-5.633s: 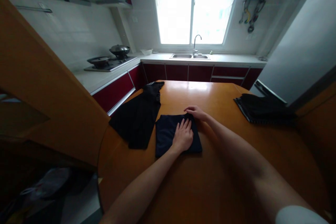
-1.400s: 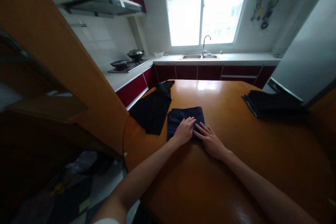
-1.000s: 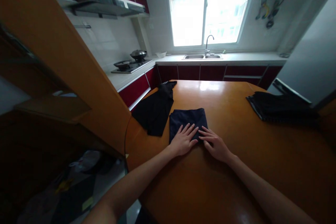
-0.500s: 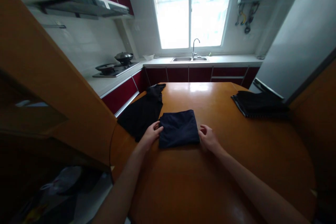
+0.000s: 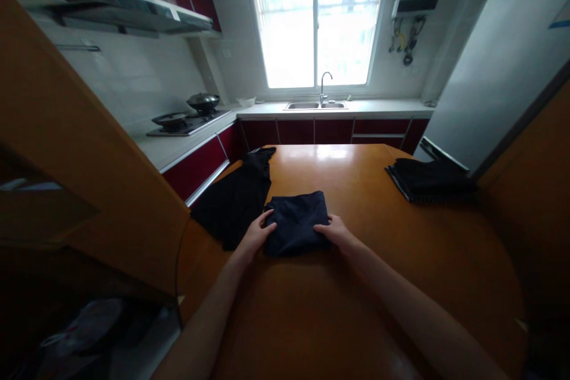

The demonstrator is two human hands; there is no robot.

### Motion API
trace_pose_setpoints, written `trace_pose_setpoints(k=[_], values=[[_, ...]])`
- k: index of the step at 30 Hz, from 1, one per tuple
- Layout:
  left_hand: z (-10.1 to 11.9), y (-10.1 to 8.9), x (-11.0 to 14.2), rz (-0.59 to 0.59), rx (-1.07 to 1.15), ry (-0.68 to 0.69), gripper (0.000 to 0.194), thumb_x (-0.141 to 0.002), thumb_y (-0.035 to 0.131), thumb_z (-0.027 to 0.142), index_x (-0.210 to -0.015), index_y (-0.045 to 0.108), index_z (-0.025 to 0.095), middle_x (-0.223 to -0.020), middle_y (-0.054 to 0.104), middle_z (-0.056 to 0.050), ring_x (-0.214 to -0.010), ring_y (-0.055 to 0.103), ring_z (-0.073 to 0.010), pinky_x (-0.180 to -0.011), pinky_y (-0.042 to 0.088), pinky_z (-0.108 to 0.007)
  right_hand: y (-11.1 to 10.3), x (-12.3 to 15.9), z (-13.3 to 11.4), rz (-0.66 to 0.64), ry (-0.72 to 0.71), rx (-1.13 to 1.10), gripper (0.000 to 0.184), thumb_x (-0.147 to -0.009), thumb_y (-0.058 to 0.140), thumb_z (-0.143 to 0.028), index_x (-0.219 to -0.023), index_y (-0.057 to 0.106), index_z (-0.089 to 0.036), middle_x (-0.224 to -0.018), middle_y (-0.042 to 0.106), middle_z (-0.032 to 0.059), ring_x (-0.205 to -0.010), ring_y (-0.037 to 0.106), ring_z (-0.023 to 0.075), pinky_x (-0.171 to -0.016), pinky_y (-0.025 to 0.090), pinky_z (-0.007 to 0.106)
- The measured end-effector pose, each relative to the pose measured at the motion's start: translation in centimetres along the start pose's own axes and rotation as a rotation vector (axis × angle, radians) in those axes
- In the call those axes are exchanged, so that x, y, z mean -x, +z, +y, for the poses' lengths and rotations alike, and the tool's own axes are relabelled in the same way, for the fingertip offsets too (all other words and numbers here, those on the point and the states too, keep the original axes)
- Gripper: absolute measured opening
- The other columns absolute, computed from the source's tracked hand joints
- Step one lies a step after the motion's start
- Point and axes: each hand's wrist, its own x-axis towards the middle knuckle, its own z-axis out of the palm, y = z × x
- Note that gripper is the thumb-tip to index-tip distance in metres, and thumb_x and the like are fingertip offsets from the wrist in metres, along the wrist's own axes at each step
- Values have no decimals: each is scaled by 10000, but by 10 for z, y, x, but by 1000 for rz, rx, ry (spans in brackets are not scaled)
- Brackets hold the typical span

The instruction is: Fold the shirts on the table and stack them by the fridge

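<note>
A folded navy garment (image 5: 297, 224) lies in front of me on the wooden table (image 5: 285, 314); what kind of garment it is does not show. My left hand (image 5: 257, 234) grips its left edge, thumb on top and fingers at the side and beneath. At the right edge my right hand (image 5: 335, 230) pinches it the same way, its fingers partly hidden under the cloth. Close by on the left, a black garment (image 5: 236, 199) is spread out, its near part beside my left hand.
Dark folded clothes (image 5: 430, 179) are stacked at the table's right side, near the fridge (image 5: 485, 77). Beyond the table run a counter with a sink (image 5: 304, 105) and a stove (image 5: 191, 123) bearing pans. A wooden frame (image 5: 93, 113) rises on the left.
Earlier my hands lay flat on the navy garment, smoothing and pressing it. They have since parted to its two side edges and closed on them; the cloth now bends slightly between them.
</note>
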Motion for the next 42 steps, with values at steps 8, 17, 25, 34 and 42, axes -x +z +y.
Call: trace_pose_setpoints(k=[8,17,25,34,42], values=[[11,24,12,-77,156,-144,679,-838,754,141,-1452,521,314,-1402,615,-80,-1119,703,-241,-969,580,-370,-22,9,2,39,-7,-117,533,-642,679,-98,-1165,601,-161,-1045,754,73,-959,727,236,-834,591,330],[12,123,14,-150,163,-107,830,-796,793,112,-1518,432,308,-1435,590,-79,-1178,672,-244,-1018,546,-366,-127,21,5,74,-24,-242,578,-609,714,-139,-1176,607,-162,-1102,743,82,-1011,709,256,-902,562,370],[37,254,-31,-350,204,68,890,-775,811,110,-1544,391,263,-1369,640,-107,-1114,704,-251,-994,562,-398,-260,13,-23,270,-190,-120,503,-628,753,-197,-1127,686,-174,-1130,746,99,-1007,706,266,-912,557,387],[107,441,-111,-466,322,267,900,-780,705,-28,-1568,334,196,-1417,597,-123,-1197,651,-227,-1054,516,-375,-424,-60,-89,639,-292,14,538,-702,759,-189,-1226,649,-140,-1105,747,102,-922,711,215,-887,562,376],[87,516,-155,-497,334,172,940,-790,712,8,-1591,261,207,-1314,666,-126,-1066,710,-213,-978,562,-390,-486,-119,-74,796,-250,206,420,-831,748,-216,-1223,630,-119,-1118,697,105,-988,679,225,-907,558,405]])
